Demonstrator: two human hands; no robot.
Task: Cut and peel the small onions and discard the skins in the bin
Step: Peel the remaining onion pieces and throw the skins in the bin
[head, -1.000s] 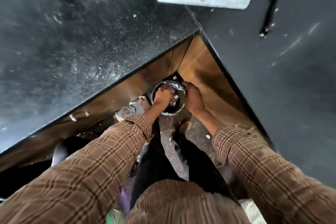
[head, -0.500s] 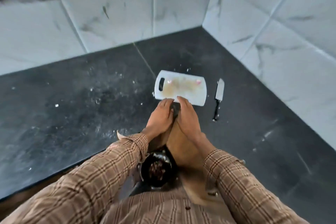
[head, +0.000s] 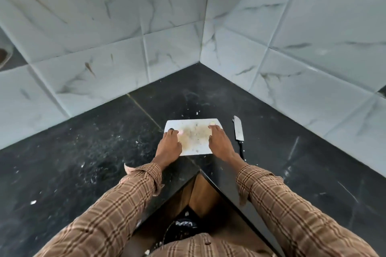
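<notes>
Resting both hands flat on the cutting board (head: 195,142), left grip (head: 170,145) and right grip (head: 219,142) spread; knife (head: 238,131) at three o'clock, blade toward twelve, nearer my right; bin (head: 181,229) below.

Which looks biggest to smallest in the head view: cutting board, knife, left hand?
1. Cutting board.
2. Left hand, though it sits nearer the camera.
3. Knife, long but thin.

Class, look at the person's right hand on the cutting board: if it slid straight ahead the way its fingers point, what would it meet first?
The right hand lies flat on the white cutting board, fingers pointing toward the far edge. Right at its fingertips sits a small pale onion piece, probably met first; beyond lies the black countertop.
</notes>
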